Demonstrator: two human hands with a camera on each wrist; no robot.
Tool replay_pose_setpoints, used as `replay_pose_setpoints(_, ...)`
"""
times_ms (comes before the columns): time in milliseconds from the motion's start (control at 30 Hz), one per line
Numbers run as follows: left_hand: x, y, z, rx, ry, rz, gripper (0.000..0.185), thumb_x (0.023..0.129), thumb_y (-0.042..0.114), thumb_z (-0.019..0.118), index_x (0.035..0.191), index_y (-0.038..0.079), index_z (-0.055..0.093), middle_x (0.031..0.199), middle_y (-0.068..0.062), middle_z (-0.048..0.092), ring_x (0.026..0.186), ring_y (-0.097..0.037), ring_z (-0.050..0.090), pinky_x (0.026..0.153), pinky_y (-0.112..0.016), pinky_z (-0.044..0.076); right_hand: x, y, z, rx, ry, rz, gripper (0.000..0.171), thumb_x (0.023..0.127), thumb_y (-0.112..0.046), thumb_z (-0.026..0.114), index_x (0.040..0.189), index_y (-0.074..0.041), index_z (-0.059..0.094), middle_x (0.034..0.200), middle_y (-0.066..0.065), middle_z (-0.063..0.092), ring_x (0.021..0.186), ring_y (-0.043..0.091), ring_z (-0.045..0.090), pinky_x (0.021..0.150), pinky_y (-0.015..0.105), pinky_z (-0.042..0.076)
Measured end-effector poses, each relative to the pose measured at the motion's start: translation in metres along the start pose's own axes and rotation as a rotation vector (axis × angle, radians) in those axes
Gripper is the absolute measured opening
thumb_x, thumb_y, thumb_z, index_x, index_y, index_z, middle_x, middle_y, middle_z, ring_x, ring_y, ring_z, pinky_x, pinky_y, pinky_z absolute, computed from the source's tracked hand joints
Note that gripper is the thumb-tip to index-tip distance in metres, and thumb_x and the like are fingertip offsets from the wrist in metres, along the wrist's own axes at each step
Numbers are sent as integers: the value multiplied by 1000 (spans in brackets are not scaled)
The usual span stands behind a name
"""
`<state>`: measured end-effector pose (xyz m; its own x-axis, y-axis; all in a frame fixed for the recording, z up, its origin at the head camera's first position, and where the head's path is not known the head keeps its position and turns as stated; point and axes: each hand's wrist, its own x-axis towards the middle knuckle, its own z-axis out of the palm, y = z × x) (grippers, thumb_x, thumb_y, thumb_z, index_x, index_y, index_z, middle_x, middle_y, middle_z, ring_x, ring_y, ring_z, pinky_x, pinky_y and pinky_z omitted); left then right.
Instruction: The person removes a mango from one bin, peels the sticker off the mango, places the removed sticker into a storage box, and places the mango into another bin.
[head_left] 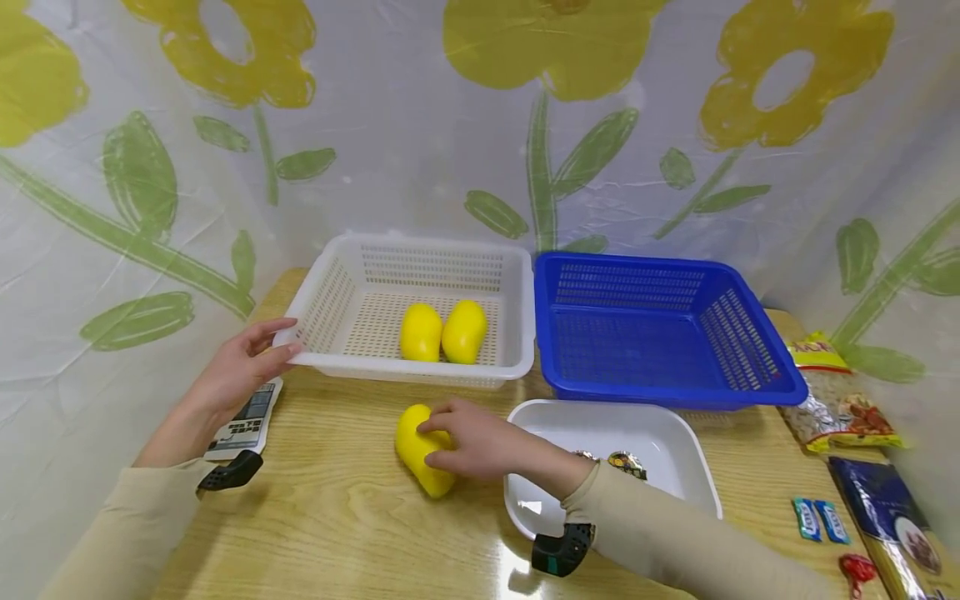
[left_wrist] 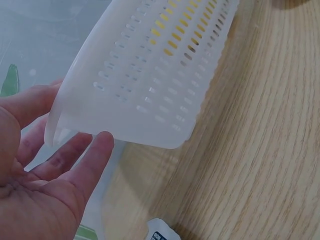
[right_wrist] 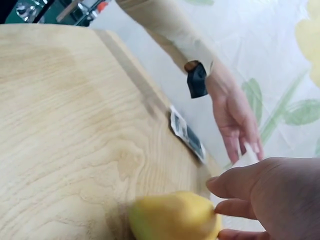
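On table: 3 yellow mangoes, 1 under curled R hand (head_left: 480,446) fingers; L hand (head_left: 236,371), fingers straight, at white basket (head_left: 315,360) corner.

No legible text, perhaps blur.

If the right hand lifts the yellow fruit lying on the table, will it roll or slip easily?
The yellow fruit looks rounded and elongated, so it may roll sideways if nudged. Its skin seems smooth and slightly glossy, so it could slip in a loose hold. The right hand already curls over it on the table, which should steady it.
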<state>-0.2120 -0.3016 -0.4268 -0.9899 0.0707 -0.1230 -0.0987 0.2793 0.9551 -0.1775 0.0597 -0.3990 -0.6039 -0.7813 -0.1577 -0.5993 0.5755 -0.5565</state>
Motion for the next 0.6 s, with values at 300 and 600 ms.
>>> replay_pose_setpoints(300, -1, 2, 0, 3, -2, -16, 74, 99, 35, 57, 155, 5, 19, 151, -23, 29, 102, 4, 57, 89, -21, 51, 22, 0, 3, -25, -26, -40, 39, 93, -14, 67, 132, -14, 62, 134, 12, 52, 124, 23, 47, 104, 29, 38)
replay_pose_setpoints(600, -1, 1, 0, -14, 0, -18, 73, 99, 32, 57, 155, 3, 19, 151, -23, 28, 102, 4, 56, 89, -21, 51, 33, 2, 0, -27, -123, -50, 47, 93, -17, 67, 139, -17, 56, 137, 12, 49, 125, 21, 43, 102, 27, 38)
